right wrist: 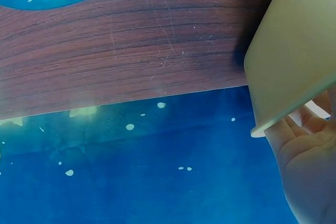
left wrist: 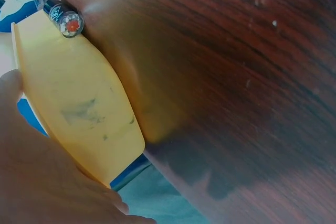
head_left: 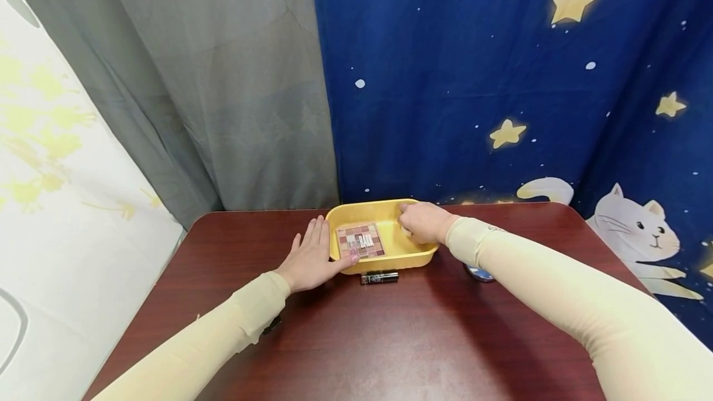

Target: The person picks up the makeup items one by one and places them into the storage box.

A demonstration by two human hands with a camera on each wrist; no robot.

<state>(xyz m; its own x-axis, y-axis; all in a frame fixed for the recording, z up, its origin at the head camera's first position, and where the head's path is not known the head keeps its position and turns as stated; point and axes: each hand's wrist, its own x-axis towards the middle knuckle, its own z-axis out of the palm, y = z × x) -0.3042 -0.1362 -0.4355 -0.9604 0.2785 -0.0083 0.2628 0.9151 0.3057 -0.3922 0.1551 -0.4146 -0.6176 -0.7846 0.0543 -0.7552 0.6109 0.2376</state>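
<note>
A yellow plastic basin (head_left: 409, 260) stands near the table's far edge. Inside, on its left, lies an eyeshadow palette (head_left: 361, 240) with a checkered cover. My left hand (head_left: 313, 260) rests along the basin's left side, fingers straight and thumb over the front rim. Smudges mark the basin wall (left wrist: 84, 98) in the left wrist view. My right hand (head_left: 426, 223) reaches into the basin's right end, its fingers curled around a small pale thing (head_left: 406, 232), mostly hidden. A black lipstick-like tube (head_left: 380, 277) lies against the basin's front; its end shows a red flower.
Partly under the right sleeve lies a round blue disc (head_left: 479, 273), mirror-like in the right wrist view. A small black object (head_left: 272, 325) shows beside the left sleeve. Behind the dark red table (head_left: 367, 345) hang grey and blue curtains (head_left: 457, 79).
</note>
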